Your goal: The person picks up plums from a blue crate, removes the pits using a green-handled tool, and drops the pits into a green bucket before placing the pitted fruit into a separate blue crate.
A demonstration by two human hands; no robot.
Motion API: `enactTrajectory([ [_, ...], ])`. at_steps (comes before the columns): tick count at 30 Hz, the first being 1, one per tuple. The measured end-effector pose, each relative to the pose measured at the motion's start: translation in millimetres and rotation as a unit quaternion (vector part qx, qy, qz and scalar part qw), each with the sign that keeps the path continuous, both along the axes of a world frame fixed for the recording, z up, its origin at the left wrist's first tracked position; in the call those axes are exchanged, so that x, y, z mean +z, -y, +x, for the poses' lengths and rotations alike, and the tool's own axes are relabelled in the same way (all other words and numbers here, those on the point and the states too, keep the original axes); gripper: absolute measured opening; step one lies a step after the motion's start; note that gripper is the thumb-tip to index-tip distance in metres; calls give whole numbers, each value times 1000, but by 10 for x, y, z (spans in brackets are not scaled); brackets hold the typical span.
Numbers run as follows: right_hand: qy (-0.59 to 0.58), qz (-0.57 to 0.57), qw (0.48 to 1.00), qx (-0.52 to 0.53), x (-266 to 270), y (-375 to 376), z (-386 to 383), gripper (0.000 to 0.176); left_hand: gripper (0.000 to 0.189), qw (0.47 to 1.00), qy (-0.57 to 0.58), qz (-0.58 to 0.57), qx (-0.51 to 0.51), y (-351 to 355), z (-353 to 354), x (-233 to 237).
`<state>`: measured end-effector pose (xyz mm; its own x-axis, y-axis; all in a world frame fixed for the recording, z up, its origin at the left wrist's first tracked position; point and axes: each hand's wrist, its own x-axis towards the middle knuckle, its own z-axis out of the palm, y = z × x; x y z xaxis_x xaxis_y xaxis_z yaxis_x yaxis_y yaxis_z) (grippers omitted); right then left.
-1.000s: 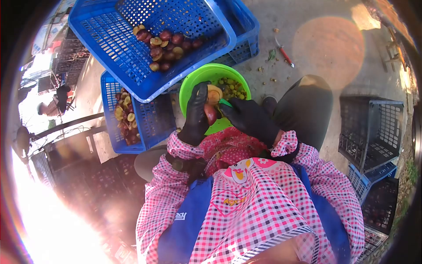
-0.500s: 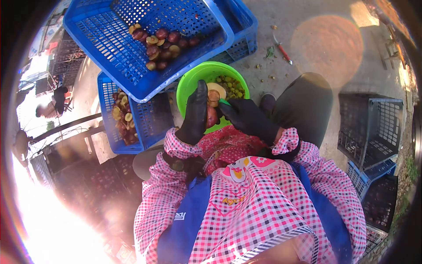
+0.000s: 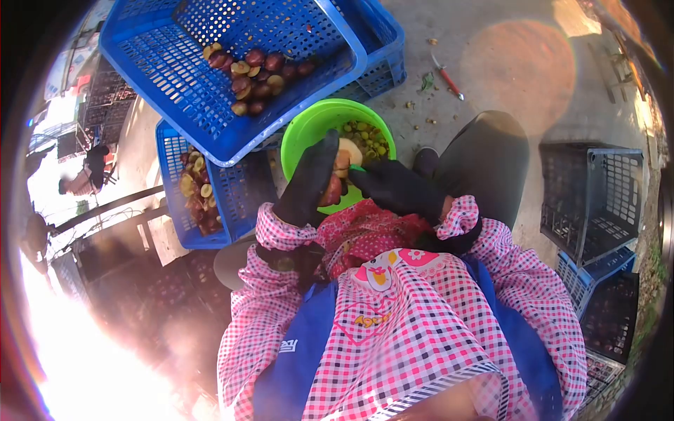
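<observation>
Over a bright green tub [image 3: 298, 130] both hands, in black gloves, are close together. My left hand [image 3: 316, 175] is wrapped round a reddish halved fruit [image 3: 331, 191], with pale cut flesh showing between the hands. My right hand [image 3: 393, 184] is closed on a small tool with a green end [image 3: 357, 168]; the rest of it is hidden by the fingers and the fruit. Small green and brown pieces [image 3: 365, 138] lie inside the tub.
A tilted blue crate [image 3: 168, 77] with cut fruit [image 3: 256, 81] overlaps other blue crates [image 3: 246, 203]. A red-handled knife [image 3: 447, 81] lies on the ground. Black crates [image 3: 590, 196] stand at right. Another person [image 3: 91, 172] is at far left.
My left hand has tilted to the right, its fingers now closer over the fruit. The green tool end has shifted slightly down. The whole view has moved a little.
</observation>
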<state>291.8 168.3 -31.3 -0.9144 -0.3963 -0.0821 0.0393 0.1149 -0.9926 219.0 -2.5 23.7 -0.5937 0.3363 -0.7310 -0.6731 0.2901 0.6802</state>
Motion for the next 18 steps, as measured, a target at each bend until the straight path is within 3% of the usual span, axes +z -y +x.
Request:
enactTrajectory([
  [1,110,-3,994,1,26,-4,-8,46,53,1000,-1,0,-2,-11,-5,31],
  [2,110,-2,994,0,54,-29,-25,46,54,1000,-22,5,0,-17,16,52],
  [4,340,-150,928,32,132,-76,-53,47,55,999,-43,8,5,3,78,-40],
  [6,339,-205,917,46,200,-146,-57,49,58,969,-228,79,42,43,85,-325],
  [8,343,-257,901,61,190,-156,-43,52,59,980,-196,37,13,14,57,-175],
  [10,332,-193,920,77,110,-112,2,52,60,987,-157,-8,-14,20,53,-22],
  [12,328,-212,916,94,98,-111,53,51,60,997,-30,-28,-62,50,29,80],
  [13,319,-231,913,109,103,-110,49,50,60,997,-33,-29,-63,67,31,7],
  [14,319,-234,912,109,162,-74,84,50,60,989,-135,43,-41,94,88,-111],
  [15,395,-328,851,106,256,-52,101,51,60,964,-238,117,-16,104,119,-210],
  [16,463,-414,777,103,317,-48,84,51,60,963,-244,118,-13,47,123,-202],
  [17,462,-412,778,106,286,-25,84,51,60,945,-273,177,11,-7,144,-189],
  [18,470,-458,744,128,210,6,104,51,60,924,-300,236,33,-34,156,-181],
])
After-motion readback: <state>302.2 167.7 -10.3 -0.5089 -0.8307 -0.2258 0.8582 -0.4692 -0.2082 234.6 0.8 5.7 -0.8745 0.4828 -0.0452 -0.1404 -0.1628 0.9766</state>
